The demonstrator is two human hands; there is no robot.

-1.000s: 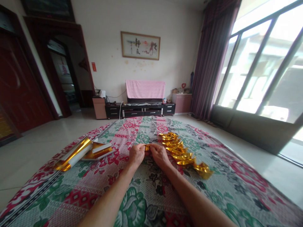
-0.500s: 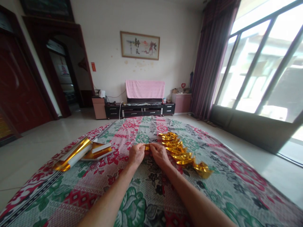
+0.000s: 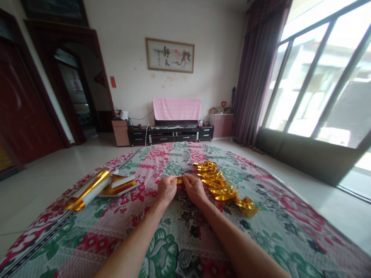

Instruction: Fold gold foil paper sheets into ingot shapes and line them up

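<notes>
A flowered cloth [image 3: 116,241] fills the lower frame, spreading almost edge to edge. At the right a tall window [image 3: 310,88] lets in bright light, with a purple curtain [image 3: 251,77] beside it. A black stand [image 3: 185,137] runs across the middle, a pink towel [image 3: 177,109] draped above it and a framed picture [image 3: 170,55] higher on the wall. On the cloth, gold and white paper [image 3: 89,189] lies left of centre, and a slanting row of folded gold pieces [image 3: 217,183] right of centre. Between them, at the centre, the left hand [image 3: 167,190] and right hand [image 3: 194,189], fingers curled closed, both pinch one small gold piece [image 3: 180,180]
</notes>
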